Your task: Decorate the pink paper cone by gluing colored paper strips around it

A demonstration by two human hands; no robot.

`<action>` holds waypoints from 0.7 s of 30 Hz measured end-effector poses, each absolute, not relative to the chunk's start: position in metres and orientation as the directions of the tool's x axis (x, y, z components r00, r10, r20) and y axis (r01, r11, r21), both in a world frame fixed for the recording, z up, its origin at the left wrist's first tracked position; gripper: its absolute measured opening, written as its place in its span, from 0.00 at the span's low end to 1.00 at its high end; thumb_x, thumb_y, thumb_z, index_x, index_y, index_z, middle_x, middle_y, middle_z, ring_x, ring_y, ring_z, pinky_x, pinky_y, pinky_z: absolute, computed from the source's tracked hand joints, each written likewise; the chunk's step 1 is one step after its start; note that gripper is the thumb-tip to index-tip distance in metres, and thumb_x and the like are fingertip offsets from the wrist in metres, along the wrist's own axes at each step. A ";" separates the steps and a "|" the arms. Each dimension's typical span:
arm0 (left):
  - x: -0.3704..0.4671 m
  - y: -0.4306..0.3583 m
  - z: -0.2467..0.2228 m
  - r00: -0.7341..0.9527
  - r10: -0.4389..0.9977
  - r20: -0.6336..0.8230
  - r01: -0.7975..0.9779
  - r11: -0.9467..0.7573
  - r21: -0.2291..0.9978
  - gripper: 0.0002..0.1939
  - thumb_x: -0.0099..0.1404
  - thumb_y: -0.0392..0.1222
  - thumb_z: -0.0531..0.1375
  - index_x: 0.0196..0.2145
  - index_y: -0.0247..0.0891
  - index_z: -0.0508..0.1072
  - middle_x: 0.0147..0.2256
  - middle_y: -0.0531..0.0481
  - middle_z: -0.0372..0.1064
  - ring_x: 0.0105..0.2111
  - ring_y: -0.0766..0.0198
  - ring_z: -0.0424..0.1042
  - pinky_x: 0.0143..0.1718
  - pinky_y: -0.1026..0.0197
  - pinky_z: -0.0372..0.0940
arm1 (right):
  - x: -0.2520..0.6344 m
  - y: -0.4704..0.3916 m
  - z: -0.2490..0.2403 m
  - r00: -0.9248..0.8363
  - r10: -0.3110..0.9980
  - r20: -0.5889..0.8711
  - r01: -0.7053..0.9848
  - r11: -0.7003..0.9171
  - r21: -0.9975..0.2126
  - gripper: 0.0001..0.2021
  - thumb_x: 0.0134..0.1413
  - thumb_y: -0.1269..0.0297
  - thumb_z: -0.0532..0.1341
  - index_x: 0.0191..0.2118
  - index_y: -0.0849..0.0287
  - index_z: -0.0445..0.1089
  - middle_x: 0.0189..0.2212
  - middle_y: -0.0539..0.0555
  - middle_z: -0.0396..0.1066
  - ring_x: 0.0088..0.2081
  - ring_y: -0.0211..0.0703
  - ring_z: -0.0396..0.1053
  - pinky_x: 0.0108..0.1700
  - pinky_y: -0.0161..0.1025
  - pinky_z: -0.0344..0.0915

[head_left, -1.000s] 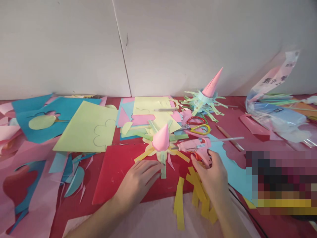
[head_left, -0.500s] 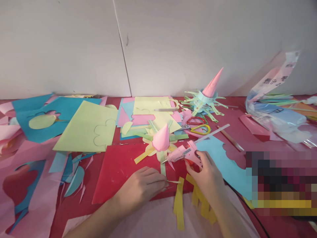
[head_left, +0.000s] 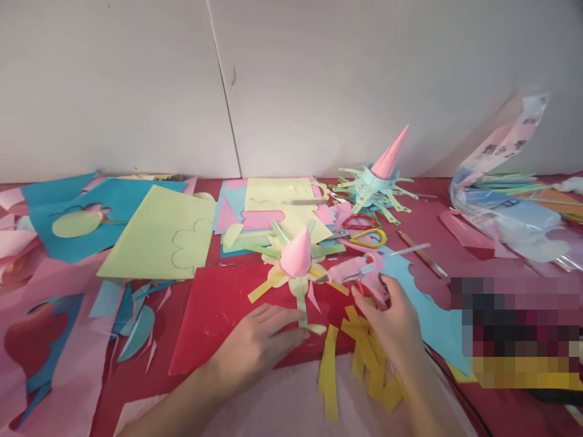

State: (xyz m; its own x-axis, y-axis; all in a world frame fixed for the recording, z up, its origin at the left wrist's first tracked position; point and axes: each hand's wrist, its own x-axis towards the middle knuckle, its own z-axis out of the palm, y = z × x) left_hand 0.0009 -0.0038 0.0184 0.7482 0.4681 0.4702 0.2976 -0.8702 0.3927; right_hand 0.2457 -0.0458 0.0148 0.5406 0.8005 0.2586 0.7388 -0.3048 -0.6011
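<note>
A pink paper cone [head_left: 296, 254] stands at the middle of a pale yellow flower-shaped paper base [head_left: 272, 267] with green and yellow strips fanning out from it. My left hand [head_left: 262, 340] is closed at the near end of a pale green paper strip [head_left: 301, 296]; the strip's folded end shows by the fingertips. To the right of the cone, my right hand [head_left: 395, 318] grips a pink hot glue gun [head_left: 357, 270] by its handle. The gun's nozzle points left, near the flower base, and a clear glue stick [head_left: 407, 249] sticks out of its back.
Loose yellow strips [head_left: 330, 376] lie between my forearms. Behind are stacked paper sheets [head_left: 285, 191], scissors [head_left: 368, 237], and another cone craft with green strips [head_left: 378, 182]. A pencil [head_left: 423, 255] and plastic bag [head_left: 505, 206] lie right; paper scraps [head_left: 59, 340] cover the left.
My right hand has drawn the glue gun to the right, away from the green strip. The left fingers have shifted slightly at the strip's end, and more of its folded tip shows.
</note>
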 end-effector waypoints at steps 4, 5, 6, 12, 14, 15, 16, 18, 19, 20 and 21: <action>-0.001 -0.005 0.016 0.606 0.627 0.490 0.501 -0.779 0.377 0.12 0.67 0.36 0.53 0.45 0.42 0.71 0.49 0.44 0.66 0.43 0.60 0.70 0.40 0.57 0.69 | 0.245 -0.045 0.027 0.709 0.693 0.128 0.545 -0.425 -0.723 0.20 0.40 0.48 0.62 0.36 0.57 0.64 0.25 0.50 0.66 0.26 0.40 0.63 0.29 0.36 0.60; -0.001 -0.004 0.015 0.569 0.653 0.499 0.537 -0.755 0.376 0.12 0.67 0.36 0.53 0.46 0.43 0.70 0.50 0.43 0.65 0.45 0.59 0.69 0.41 0.56 0.69 | 0.244 -0.044 0.029 0.719 0.685 0.116 0.524 -0.426 -0.738 0.19 0.39 0.49 0.62 0.34 0.57 0.64 0.24 0.49 0.66 0.25 0.39 0.63 0.29 0.36 0.60; -0.002 -0.004 0.015 0.546 0.669 0.505 0.562 -0.739 0.372 0.13 0.66 0.36 0.53 0.48 0.43 0.69 0.50 0.43 0.64 0.45 0.58 0.69 0.42 0.55 0.69 | 0.243 -0.044 0.031 0.725 0.680 0.108 0.510 -0.424 -0.749 0.18 0.39 0.49 0.62 0.33 0.57 0.64 0.24 0.49 0.65 0.25 0.38 0.62 0.28 0.35 0.60; 0.001 -0.004 0.017 0.635 0.604 0.481 0.529 -0.794 0.300 0.17 0.66 0.35 0.53 0.52 0.37 0.64 0.51 0.42 0.66 0.50 0.57 0.67 0.47 0.54 0.67 | 0.239 -0.044 0.036 0.734 0.673 0.089 0.460 -0.396 -0.795 0.18 0.37 0.50 0.63 0.32 0.57 0.64 0.24 0.48 0.64 0.24 0.38 0.61 0.28 0.35 0.59; 0.003 -0.006 0.019 0.653 0.583 0.484 0.519 -0.809 0.275 0.18 0.66 0.35 0.53 0.54 0.34 0.63 0.51 0.41 0.67 0.51 0.57 0.66 0.50 0.54 0.66 | 0.238 -0.044 0.037 0.736 0.673 0.080 0.448 -0.395 -0.802 0.17 0.39 0.51 0.63 0.31 0.57 0.63 0.24 0.48 0.64 0.24 0.37 0.61 0.28 0.35 0.58; 0.004 -0.007 0.020 0.650 0.580 0.491 0.523 -0.810 0.264 0.18 0.66 0.34 0.53 0.54 0.34 0.63 0.51 0.41 0.66 0.52 0.57 0.65 0.50 0.55 0.65 | 0.238 -0.045 0.038 0.739 0.669 0.075 0.443 -0.399 -0.803 0.16 0.39 0.51 0.63 0.31 0.57 0.63 0.23 0.48 0.63 0.24 0.37 0.60 0.28 0.34 0.58; 0.005 -0.009 0.021 0.644 0.579 0.500 0.532 -0.809 0.252 0.18 0.66 0.34 0.53 0.54 0.34 0.63 0.51 0.40 0.66 0.52 0.57 0.65 0.51 0.55 0.65 | 0.237 -0.045 0.039 0.742 0.667 0.071 0.438 -0.403 -0.804 0.16 0.39 0.51 0.63 0.30 0.57 0.63 0.23 0.47 0.63 0.24 0.36 0.59 0.28 0.34 0.57; 0.007 -0.011 0.020 0.642 0.583 0.498 0.550 -0.803 0.231 0.17 0.66 0.35 0.53 0.53 0.34 0.65 0.51 0.40 0.66 0.52 0.56 0.65 0.51 0.54 0.66 | 0.237 -0.045 0.040 0.740 0.669 0.064 0.433 -0.401 -0.807 0.15 0.40 0.52 0.63 0.30 0.57 0.62 0.23 0.47 0.61 0.23 0.35 0.58 0.27 0.34 0.56; 0.008 -0.012 0.019 0.650 0.587 0.483 0.558 -0.800 0.222 0.17 0.66 0.35 0.52 0.52 0.35 0.65 0.52 0.40 0.66 0.53 0.56 0.65 0.51 0.53 0.65 | 0.237 -0.045 0.040 0.738 0.672 0.061 0.430 -0.399 -0.810 0.15 0.40 0.52 0.63 0.30 0.57 0.62 0.23 0.47 0.61 0.23 0.35 0.57 0.27 0.33 0.56; 0.009 -0.012 0.018 0.665 0.589 0.459 0.562 -0.799 0.212 0.16 0.66 0.36 0.52 0.52 0.35 0.66 0.53 0.41 0.65 0.54 0.55 0.64 0.52 0.53 0.65 | 0.237 -0.045 0.040 0.735 0.676 0.056 0.427 -0.398 -0.812 0.16 0.40 0.51 0.63 0.30 0.57 0.62 0.23 0.47 0.61 0.23 0.35 0.57 0.27 0.33 0.56; 0.009 -0.012 0.017 0.684 0.591 0.427 0.565 -0.800 0.201 0.17 0.67 0.37 0.52 0.52 0.35 0.66 0.54 0.41 0.64 0.55 0.54 0.63 0.53 0.51 0.64 | 0.237 -0.045 0.040 0.731 0.680 0.050 0.426 -0.398 -0.813 0.16 0.40 0.51 0.63 0.30 0.57 0.62 0.23 0.47 0.61 0.23 0.35 0.57 0.26 0.33 0.56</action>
State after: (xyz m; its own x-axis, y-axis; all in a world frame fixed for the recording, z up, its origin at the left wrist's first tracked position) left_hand 0.0092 -0.0117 0.0168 0.6844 0.5907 0.4274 0.5652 -0.8001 0.2009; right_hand 0.2365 -0.0453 0.0403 0.7311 0.6804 0.0505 0.4260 -0.3975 -0.8127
